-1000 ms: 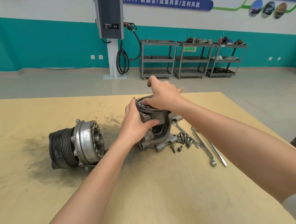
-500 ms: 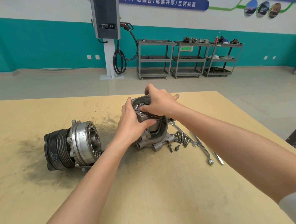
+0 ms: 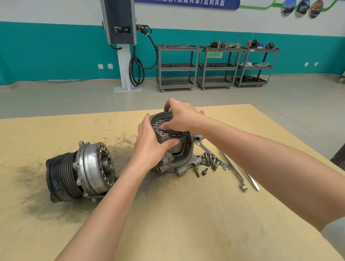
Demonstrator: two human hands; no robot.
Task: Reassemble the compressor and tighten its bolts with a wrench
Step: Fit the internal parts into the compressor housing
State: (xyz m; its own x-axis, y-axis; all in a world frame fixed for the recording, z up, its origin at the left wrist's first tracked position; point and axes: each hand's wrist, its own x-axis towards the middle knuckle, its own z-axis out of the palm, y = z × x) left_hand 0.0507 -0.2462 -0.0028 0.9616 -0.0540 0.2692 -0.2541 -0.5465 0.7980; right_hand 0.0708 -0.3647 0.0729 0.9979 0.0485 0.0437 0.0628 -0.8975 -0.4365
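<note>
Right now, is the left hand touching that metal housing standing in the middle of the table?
Touching. The head view shows the left hand wrapped against the side of the compressor housing, thumb pressed on its wall, no gap.

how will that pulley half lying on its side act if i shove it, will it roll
The pulley half is round and lies on its side, so it may roll, though the lugs on its silver flange would probably stop it soon. All metal, it looks heavy and rigid. The dark smears on the table hint at greasy, slippery surfaces.

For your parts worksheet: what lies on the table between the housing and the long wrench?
Head view: loose bolts lie between housing and wrench.
</note>
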